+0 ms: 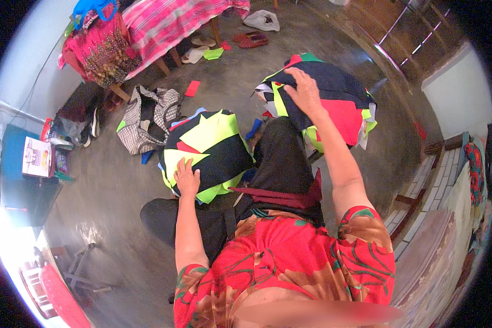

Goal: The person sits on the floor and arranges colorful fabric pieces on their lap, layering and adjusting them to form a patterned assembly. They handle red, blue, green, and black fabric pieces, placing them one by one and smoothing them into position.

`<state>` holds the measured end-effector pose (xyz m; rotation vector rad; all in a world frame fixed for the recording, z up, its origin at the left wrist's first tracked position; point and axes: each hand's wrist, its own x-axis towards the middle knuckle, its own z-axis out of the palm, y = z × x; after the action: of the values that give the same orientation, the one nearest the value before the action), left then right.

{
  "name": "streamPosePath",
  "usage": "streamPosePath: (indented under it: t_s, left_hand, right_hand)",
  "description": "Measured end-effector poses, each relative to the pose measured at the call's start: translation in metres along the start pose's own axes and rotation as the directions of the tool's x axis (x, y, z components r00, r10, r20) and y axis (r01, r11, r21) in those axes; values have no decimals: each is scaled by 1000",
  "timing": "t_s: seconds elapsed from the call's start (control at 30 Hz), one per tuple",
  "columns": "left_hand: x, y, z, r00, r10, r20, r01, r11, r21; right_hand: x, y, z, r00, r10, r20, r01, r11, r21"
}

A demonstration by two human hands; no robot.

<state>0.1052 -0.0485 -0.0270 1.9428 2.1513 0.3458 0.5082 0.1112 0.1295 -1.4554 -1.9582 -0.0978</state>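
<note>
Two heaps of fabric pieces lie on the floor before me. On the left fabric pile (216, 158), with black and neon-yellow pieces on top, my left hand (187, 178) rests with its fingers spread over a yellow piece. My right hand (303, 94) is at the larger right fabric pile (333, 82), above its dark navy cloth, with thumb and fingers apart and nothing between them. Whether the right palm touches the cloth I cannot tell. A red piece (341, 117) shows on that pile's near side, and yellow and white edges stick out beneath.
A checked cloth (167, 106) lies left of the piles. Beyond stands a bed or bench under a pink plaid cover (169, 27), with footwear (251, 39) nearby. A white plastic bag (262, 20) lies at the back. Left is a red chair (60, 295); right, a wooden-framed seat (421, 197).
</note>
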Motion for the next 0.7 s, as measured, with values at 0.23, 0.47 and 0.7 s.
streamPosePath:
  t_s: [0.23,0.47,0.7]
  left_hand:
    - [0,-6,6,999,17,-29,-17,1000,-9]
    - [0,-8,9,999,2,-46,-2,1000,-2]
    - [0,-4,6,999,-16,-32,15,1000,-18]
  right_hand:
    - [-1,41,20,993,102,60,-94,987,-128]
    - [2,50,27,947,275,-168,-252,957,145]
    - [25,1,-27,864,307,-398,-183,930,320]
